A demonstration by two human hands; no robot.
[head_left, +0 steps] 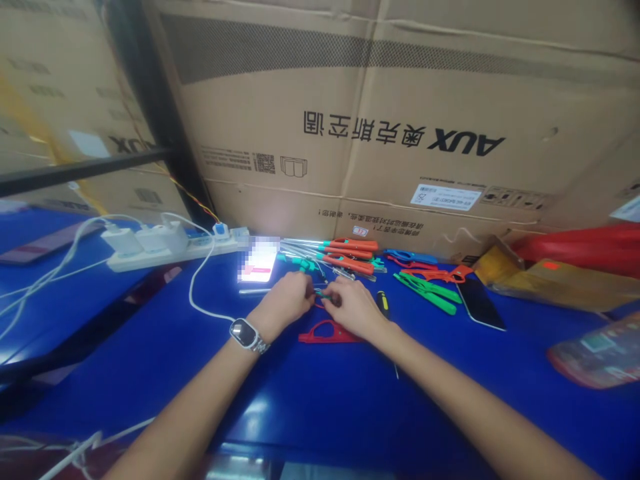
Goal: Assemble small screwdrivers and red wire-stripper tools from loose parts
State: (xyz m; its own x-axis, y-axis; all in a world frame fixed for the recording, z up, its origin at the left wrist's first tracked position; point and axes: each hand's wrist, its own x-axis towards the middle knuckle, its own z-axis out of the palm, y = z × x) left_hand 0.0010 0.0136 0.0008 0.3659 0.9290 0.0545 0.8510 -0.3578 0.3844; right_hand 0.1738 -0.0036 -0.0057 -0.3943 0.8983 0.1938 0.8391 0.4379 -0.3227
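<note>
My left hand (pixel 290 299), with a watch (pixel 245 332) on its wrist, and my right hand (pixel 351 303) meet over the table. Fingers of both are closed around a small dark green part (pixel 320 294) between them, its kind too small to make out. A thin red wire shows just below it. Beneath my right hand lies a red lighter shell half (pixel 327 332), partly covered by the palm. Just past the fingers are long-nosed orange lighters (pixel 350 257) with metal tubes, and small green parts (pixel 300 260). To the right of my right hand rests a yellow and black screwdriver (pixel 383 303).
A lit phone (pixel 257 260) stands behind my left hand, beside a white power strip (pixel 175 248) with cables. Green shell pieces (pixel 427 292), a dark phone (pixel 479 303) and a plastic bottle (pixel 597 353) lie rightward. A large cardboard box (pixel 350 133) walls off the back.
</note>
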